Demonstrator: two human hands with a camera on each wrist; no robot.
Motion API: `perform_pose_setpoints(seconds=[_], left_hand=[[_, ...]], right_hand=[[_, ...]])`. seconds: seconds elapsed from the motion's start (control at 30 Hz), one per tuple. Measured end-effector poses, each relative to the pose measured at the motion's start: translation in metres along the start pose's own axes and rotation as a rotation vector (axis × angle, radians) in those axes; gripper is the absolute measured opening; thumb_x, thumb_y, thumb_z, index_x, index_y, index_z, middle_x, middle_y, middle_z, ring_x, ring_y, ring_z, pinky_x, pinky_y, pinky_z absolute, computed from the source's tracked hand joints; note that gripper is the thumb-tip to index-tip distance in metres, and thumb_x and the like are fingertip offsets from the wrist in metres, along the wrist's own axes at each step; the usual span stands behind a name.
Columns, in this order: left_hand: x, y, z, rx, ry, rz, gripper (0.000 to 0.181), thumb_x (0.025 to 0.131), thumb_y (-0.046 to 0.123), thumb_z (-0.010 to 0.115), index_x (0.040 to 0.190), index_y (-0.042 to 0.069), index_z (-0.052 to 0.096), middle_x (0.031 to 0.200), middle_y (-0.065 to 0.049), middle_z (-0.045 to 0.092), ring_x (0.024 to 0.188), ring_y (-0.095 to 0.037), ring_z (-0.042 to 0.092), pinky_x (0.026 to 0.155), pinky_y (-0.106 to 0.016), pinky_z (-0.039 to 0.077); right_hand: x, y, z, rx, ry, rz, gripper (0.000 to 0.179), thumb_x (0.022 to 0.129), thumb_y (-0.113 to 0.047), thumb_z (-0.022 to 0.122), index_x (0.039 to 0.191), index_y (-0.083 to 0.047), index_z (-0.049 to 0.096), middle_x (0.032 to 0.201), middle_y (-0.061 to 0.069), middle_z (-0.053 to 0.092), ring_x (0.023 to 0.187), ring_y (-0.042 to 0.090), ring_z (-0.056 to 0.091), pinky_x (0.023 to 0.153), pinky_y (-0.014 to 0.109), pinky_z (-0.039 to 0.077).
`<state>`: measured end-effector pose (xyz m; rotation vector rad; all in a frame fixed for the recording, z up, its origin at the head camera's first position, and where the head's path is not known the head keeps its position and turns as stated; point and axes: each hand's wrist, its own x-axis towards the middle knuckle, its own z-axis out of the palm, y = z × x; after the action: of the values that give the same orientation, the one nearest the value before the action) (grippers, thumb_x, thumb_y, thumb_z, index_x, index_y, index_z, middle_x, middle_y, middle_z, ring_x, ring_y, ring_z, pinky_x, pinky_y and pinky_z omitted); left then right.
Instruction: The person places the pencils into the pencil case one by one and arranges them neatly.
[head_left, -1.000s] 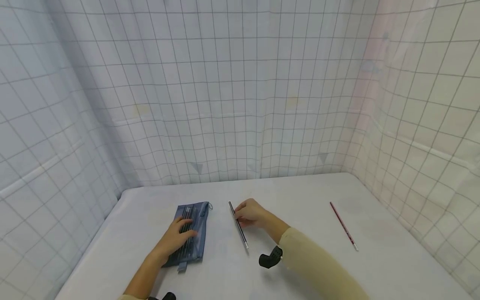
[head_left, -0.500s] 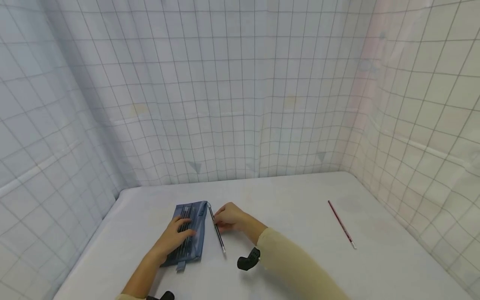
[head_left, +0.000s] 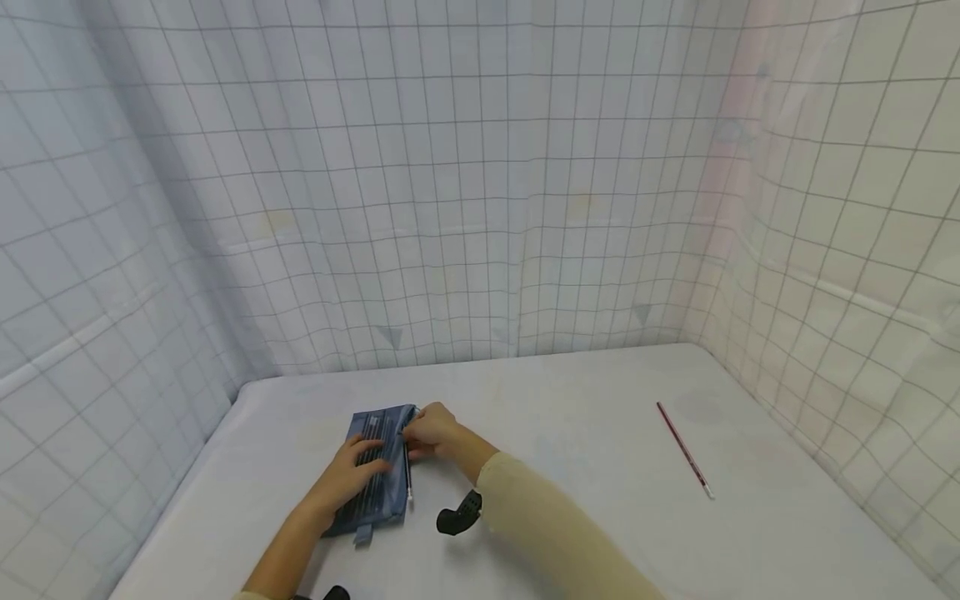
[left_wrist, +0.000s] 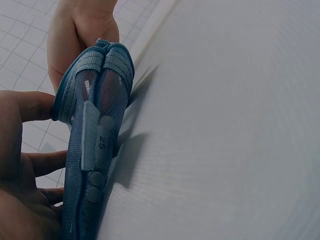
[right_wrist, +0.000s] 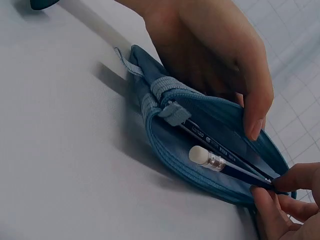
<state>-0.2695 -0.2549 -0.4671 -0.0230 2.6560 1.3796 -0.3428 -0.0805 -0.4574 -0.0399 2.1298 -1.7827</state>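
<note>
A blue mesh pencil case (head_left: 394, 492) lies on the table, its zip edge facing right. My left hand (head_left: 347, 482) lies over it, gripping its upper side with one fingertip at the zip rim. In the right wrist view the case's mouth gapes, and several dark pencils with print (right_wrist: 207, 137) lie inside. My right hand (head_left: 435, 429) pinches a dark pencil (right_wrist: 242, 174) with a white eraser (right_wrist: 199, 155) between thumb and fingers. That pencil lies along the case's mouth, its eraser end toward me. Behind the case (left_wrist: 95, 175), the right hand (left_wrist: 82, 30) shows in the left wrist view.
A red pencil (head_left: 684, 448) with a white end lies at the right of the white table (head_left: 570, 392). Gridded white curtains (head_left: 480, 208) hang behind and at both sides. A black wrist camera (head_left: 459, 514) sits below the right sleeve.
My right hand has carried the dark pencil leftward from the table's middle to the pencil case's zip edge. The left hand and the case have stayed put.
</note>
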Motion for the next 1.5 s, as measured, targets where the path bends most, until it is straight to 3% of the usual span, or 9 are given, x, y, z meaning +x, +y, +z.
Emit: perform_pose_setpoints(seconds=[0.17, 0.33, 0.5, 0.6, 0.7, 1.0, 1.5], left_hand=[[0.000, 0.002, 0.002, -0.007, 0.002, -0.001, 0.064, 0.097, 0.029, 0.064, 0.150, -0.004, 0.047, 0.165, -0.032, 0.008, 0.149, -0.060, 0.001, 0.112, -0.076, 0.005], [-0.001, 0.003, 0.001, -0.004, 0.006, 0.007, 0.065, 0.098, 0.030, 0.064, 0.150, -0.005, 0.046, 0.165, -0.033, 0.008, 0.149, -0.060, 0.001, 0.113, -0.076, 0.005], [-0.003, 0.002, -0.001, -0.018, -0.007, 0.022, 0.067, 0.097, 0.031, 0.065, 0.150, -0.005, 0.046, 0.165, -0.033, 0.006, 0.149, -0.060, 0.000, 0.113, -0.076, 0.005], [-0.003, 0.002, -0.002, -0.017, -0.008, 0.030, 0.066, 0.098, 0.030, 0.064, 0.150, -0.006, 0.045, 0.165, -0.033, 0.006, 0.149, -0.060, 0.000, 0.113, -0.076, 0.005], [-0.004, 0.004, -0.002, -0.011, -0.007, 0.028, 0.066, 0.098, 0.031, 0.064, 0.150, -0.006, 0.045, 0.165, -0.034, 0.006, 0.148, -0.060, 0.000, 0.112, -0.076, 0.004], [-0.003, 0.002, -0.001, -0.013, 0.000, 0.009, 0.066, 0.098, 0.030, 0.063, 0.151, -0.005, 0.045, 0.166, -0.032, 0.005, 0.149, -0.058, -0.001, 0.113, -0.076, 0.004], [-0.002, 0.002, 0.002, 0.001, 0.011, -0.001, 0.066, 0.098, 0.031, 0.065, 0.150, -0.005, 0.046, 0.166, -0.032, 0.006, 0.149, -0.060, 0.001, 0.113, -0.076, 0.006]], right_hand=[[-0.001, -0.007, 0.009, -0.049, 0.089, 0.013, 0.009, 0.092, -0.001, 0.074, 0.090, -0.005, 0.066, 0.079, 0.007, 0.069, 0.062, 0.015, 0.065, 0.051, 0.023, 0.055], [-0.003, -0.010, 0.013, -0.029, 0.107, 0.005, 0.006, 0.092, 0.000, 0.072, 0.090, -0.003, 0.068, 0.076, 0.005, 0.066, 0.059, 0.014, 0.062, 0.052, 0.021, 0.054], [0.000, -0.004, 0.009, 0.117, 0.006, -0.003, 0.015, 0.094, 0.006, 0.067, 0.109, 0.004, 0.069, 0.080, 0.011, 0.068, 0.065, 0.017, 0.068, 0.058, 0.026, 0.059], [0.000, -0.003, 0.001, 0.152, -0.054, -0.006, 0.021, 0.095, 0.005, 0.067, 0.116, 0.003, 0.069, 0.088, 0.013, 0.071, 0.069, 0.019, 0.070, 0.060, 0.029, 0.060], [-0.003, -0.005, -0.009, 0.128, -0.077, -0.007, 0.019, 0.094, 0.004, 0.069, 0.113, 0.001, 0.071, 0.092, 0.013, 0.073, 0.070, 0.019, 0.068, 0.061, 0.030, 0.061], [-0.009, -0.009, -0.031, 0.097, -0.132, 0.026, 0.028, 0.095, -0.001, 0.070, 0.123, 0.003, 0.070, 0.100, 0.013, 0.072, 0.079, 0.022, 0.070, 0.069, 0.036, 0.062], [-0.021, -0.015, -0.069, -0.039, -0.174, -0.038, 0.033, 0.098, -0.007, 0.068, 0.128, 0.007, 0.066, 0.109, 0.018, 0.072, 0.087, 0.025, 0.072, 0.072, 0.041, 0.062]])
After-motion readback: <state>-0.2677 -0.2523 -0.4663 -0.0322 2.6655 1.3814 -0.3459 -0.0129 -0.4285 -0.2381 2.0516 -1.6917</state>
